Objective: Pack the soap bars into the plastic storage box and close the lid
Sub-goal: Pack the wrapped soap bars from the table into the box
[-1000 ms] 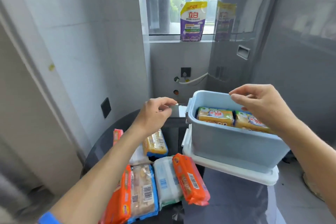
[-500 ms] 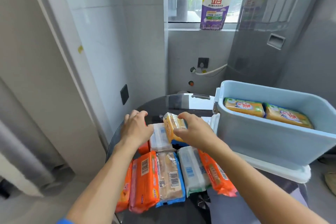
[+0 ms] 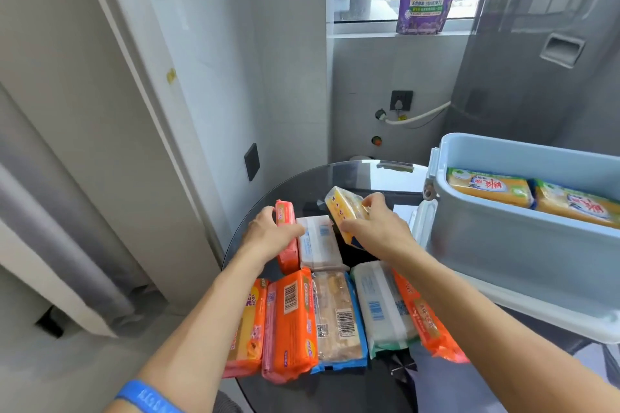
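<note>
Yellow soap bar (image 3: 345, 211) | your right hand (image 3: 375, 235) is pinching it, left hand (image 3: 268, 238) gripping pink bar (image 3: 287, 238) | stiff, slick wrapper; you're best holding long sides.

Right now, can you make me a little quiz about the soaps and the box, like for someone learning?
1. True or false: the pale blue plastic storage box already holds two yellow-wrapped soap bars.
2. Which hand holds the yellow soap bar with the blue edge? A) left B) right C) neither
3. Fill in: the left hand grips a soap bar in a ______ wrapper.

Key: 1 true. 2 B, the right hand holds it, lifted and tilted above the dark round glass table. 3 pink-red.
</note>
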The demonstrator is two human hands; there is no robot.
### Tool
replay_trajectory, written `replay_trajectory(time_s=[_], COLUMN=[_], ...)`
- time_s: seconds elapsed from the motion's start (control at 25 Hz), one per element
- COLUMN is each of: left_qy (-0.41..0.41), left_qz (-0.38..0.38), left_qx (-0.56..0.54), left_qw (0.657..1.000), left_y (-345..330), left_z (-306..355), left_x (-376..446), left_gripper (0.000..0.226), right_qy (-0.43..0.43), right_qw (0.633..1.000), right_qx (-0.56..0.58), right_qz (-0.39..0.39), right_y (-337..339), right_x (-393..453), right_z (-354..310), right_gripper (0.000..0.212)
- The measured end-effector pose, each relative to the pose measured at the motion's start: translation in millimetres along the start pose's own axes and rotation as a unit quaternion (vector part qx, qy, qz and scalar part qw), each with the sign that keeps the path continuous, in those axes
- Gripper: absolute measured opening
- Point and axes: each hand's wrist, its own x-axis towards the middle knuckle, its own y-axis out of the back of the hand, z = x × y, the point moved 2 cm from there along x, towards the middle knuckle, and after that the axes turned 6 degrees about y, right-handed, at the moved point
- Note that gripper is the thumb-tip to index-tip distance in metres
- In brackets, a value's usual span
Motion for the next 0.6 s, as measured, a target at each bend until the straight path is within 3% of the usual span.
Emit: replay_trajectory(time_s=[0.08,0.16,0.32,0.48,0.6], left_qy=[0.043,0.083,0.087,0.085,0.089], left_qz=[0.039,0.054,0.004,-0.068,-0.051], left_qx=[-0.042,-0.159,-0.408,-0.317,-0.287], left_qw=[0.997,0.982,0.909,0.942,0.952], left_y=[2,6,20,-2,-9], left_z=[-2,-3,5,7,6], left_x=[1,0,-2,-7,-8], left_gripper=[0.031,0.021,0.019,0.016,0.017], right_qy=[-0.008,-0.044,-0.071,-0.055,-0.041], right_qw=[0.99,0.952,0.855,0.8,0.798], right_qx=[0.14,0.301,0.501,0.58,0.576], right_qz=[0.001,-0.023,-0.112,-0.145,-0.173], right_y=[14,29,58,75,81], right_x=[-3,-11,-35,-54,-76], right_z=[-7,-8,4,21,32], right_gripper=[0.046,0.042,0.037,0.055,0.059])
